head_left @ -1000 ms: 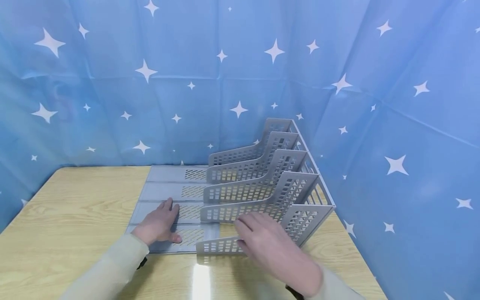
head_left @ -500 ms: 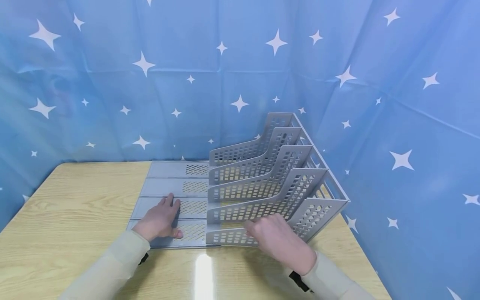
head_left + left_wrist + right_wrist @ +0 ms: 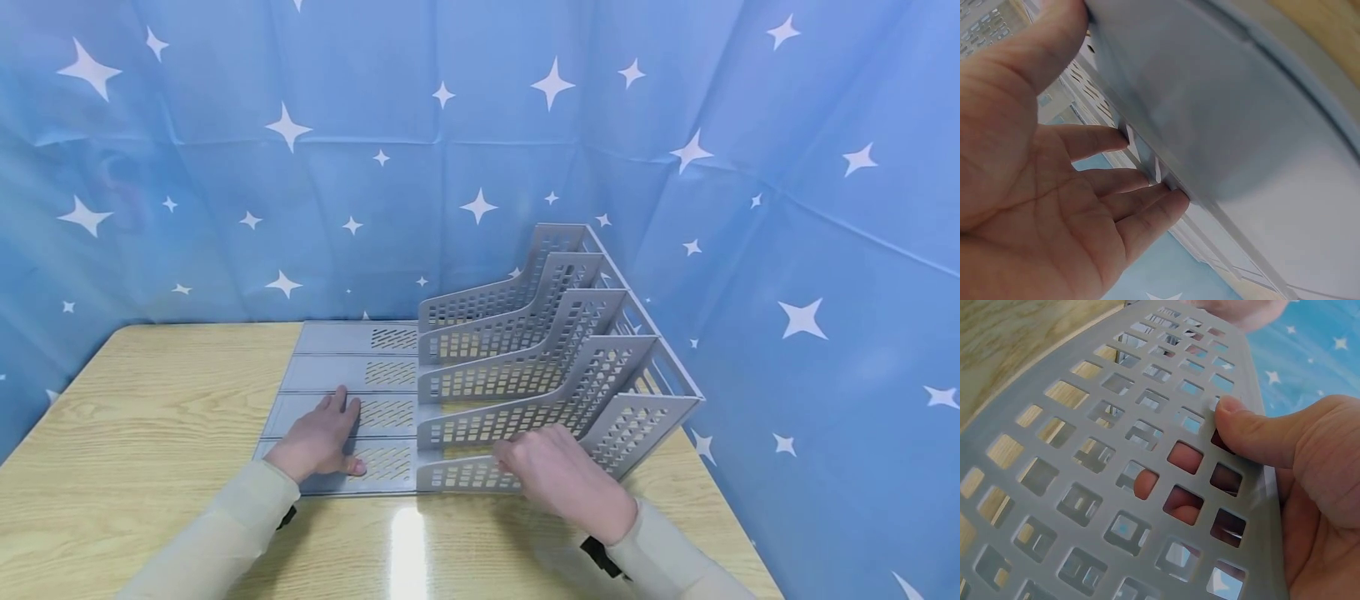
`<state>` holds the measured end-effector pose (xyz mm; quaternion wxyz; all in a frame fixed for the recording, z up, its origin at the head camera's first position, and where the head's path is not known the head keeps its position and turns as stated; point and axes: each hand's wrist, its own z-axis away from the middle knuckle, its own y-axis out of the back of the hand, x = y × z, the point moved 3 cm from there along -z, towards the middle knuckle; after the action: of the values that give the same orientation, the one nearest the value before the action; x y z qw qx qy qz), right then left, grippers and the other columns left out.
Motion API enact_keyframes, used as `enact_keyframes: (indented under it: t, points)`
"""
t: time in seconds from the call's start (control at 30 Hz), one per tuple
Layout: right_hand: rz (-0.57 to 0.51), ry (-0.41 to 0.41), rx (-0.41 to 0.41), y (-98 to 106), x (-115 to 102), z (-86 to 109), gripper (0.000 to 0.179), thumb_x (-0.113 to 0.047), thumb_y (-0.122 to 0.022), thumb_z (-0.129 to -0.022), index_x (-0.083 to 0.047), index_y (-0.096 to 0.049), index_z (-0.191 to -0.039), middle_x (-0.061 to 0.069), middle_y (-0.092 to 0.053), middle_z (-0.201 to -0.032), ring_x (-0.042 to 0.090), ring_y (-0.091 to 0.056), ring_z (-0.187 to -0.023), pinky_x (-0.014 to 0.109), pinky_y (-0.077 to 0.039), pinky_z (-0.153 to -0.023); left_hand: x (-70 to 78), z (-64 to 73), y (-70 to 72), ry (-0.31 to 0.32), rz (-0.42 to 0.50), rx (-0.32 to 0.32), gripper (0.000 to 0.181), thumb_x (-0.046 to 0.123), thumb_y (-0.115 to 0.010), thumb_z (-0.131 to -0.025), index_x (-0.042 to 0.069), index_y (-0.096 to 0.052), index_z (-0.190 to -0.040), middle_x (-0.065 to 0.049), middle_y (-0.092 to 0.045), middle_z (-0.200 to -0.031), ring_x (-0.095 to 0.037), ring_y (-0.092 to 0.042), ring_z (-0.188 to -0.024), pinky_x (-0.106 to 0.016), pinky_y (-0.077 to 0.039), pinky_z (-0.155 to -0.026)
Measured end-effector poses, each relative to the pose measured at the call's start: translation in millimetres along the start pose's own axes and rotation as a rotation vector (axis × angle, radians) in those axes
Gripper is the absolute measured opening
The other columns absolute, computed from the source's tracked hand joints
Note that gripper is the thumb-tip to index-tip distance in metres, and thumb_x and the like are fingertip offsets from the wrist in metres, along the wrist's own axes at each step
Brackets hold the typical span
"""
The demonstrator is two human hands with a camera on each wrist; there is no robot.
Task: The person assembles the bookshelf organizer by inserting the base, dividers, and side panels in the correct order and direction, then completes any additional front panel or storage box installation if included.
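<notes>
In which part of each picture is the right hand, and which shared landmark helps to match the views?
Head: the right hand sits low, right of centre, at the nearest perforated panel.
Left wrist: not in it.
Right wrist: the right hand at the right edge, gripping the panel.
Landmark: the blue starred curtain, visible in all three views.

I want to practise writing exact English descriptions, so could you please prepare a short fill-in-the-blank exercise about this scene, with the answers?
1. The ____ hand grips the nearest upright divider.
2. In the head view, the flat grey sections, touched by the other hand, lie to the ____ of the dividers.
3. In total, ____ upright dividers show in the head view.
4. The blue curtain is printed with white ____.

Missing words: right; left; five; stars.
</notes>
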<state>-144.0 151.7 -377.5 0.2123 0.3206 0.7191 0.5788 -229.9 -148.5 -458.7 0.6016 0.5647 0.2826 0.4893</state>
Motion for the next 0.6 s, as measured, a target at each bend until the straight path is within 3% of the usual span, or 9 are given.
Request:
enact_keyframes:
  t: [0.23,0.37,0.47,0.53,0.6]
  points:
    - [-0.005,0.013,-0.005,0.0,-1.8,-2.7,0.047,0.018,-0.065,-0.074,-0.021,-0.043,-0.058,-0.011,-0.029,-0.049,-0.003,-0.02,-0.047,0.012,-0.017,-0.041,0.7,0.2,1.8,-0.002,-0.001,0.008,0.106,0.044,-0.089,-0.076,-0.014,-0.04,-0.15,-0.043,-0.023,-0.158,-0.059,-0.03,-0.144,-0.064,-0.039,-0.11]
    - [-0.029,0.007,-0.006,15.2,-5.2,-3.5,0.029,0.002,-0.076,-0.085,-0.017,-0.061,-0.068,-0.011,-0.049,-0.057,-0.003,-0.038,-0.051,0.012,-0.035,-0.046,0.5,0.9,2.4,-0.006,0.008,0.006,0.106,0.043,-0.089,-0.077,-0.015,-0.039,-0.149,-0.043,-0.022,-0.158,-0.059,-0.03,-0.144,-0.064,-0.04,-0.11]
    - [-0.061,0.065,0.138,51.9,-7.2,-1.0,0.007,-0.013,-0.079,-0.088,-0.011,-0.072,-0.089,-0.005,-0.068,-0.078,0.005,-0.059,-0.067,0.018,-0.053,-0.063,1.2,1.5,3.3,-0.005,0.017,-0.003,0.105,0.043,-0.09,-0.077,-0.015,-0.039,-0.149,-0.044,-0.022,-0.158,-0.06,-0.03,-0.144,-0.064,-0.04,-0.11]
    - [-0.078,0.122,0.3,87.2,-3.9,3.4,0.014,-0.021,-0.073,-0.095,-0.007,-0.073,-0.099,0.002,-0.073,-0.091,0.014,-0.067,-0.08,0.026,-0.058,-0.074,3.5,1.3,5.3,-0.005,0.025,-0.007,0.102,0.041,-0.091,-0.077,-0.015,-0.043,-0.147,-0.044,-0.025,-0.156,-0.059,-0.033,-0.142,-0.064,-0.04,-0.109]
    - [-0.092,0.167,0.457,122.8,8.1,10.0,0.025,-0.025,-0.065,-0.101,-0.002,-0.074,-0.104,0.007,-0.075,-0.098,0.021,-0.071,-0.085,0.027,-0.059,-0.076,8.8,0.1,8.5,-0.018,0.043,0.005,0.095,0.037,-0.093,-0.077,-0.015,-0.048,-0.143,-0.042,-0.036,-0.151,-0.057,-0.041,-0.137,-0.062,-0.043,-0.107]
